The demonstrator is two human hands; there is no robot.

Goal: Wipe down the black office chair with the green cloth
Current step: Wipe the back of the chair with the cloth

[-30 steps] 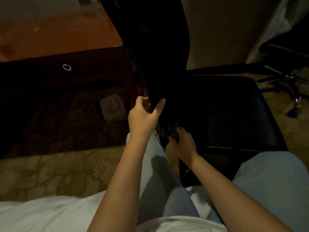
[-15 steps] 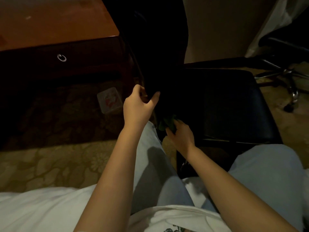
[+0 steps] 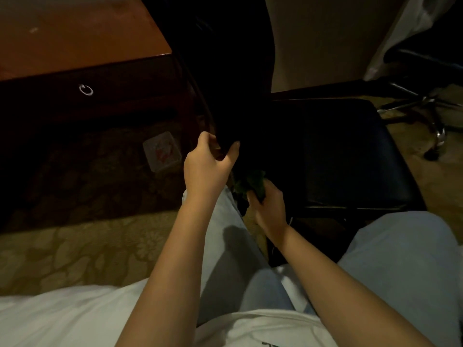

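The black office chair [image 3: 345, 156] stands in front of me, its tall backrest rising at centre and its square seat spreading to the right. My left hand [image 3: 206, 169] grips the lower edge of the backrest, thumb on one side and fingers on the other. Just below it, my right hand [image 3: 269, 209] holds the bunched green cloth [image 3: 251, 182] against the dark base of the backrest. Most of the cloth is hidden in shadow and by my fingers.
A wooden desk [image 3: 75, 41] with a ring-pull drawer [image 3: 86, 90] stands at the left. A small clear packet [image 3: 162, 151] lies on the patterned carpet. Another chair's chrome wheeled base [image 3: 431, 116] is at the far right. My light trousers fill the foreground.
Both hands keep their grips. My right hand with the cloth has shifted slightly along the base of the backrest, and the view has moved a little.
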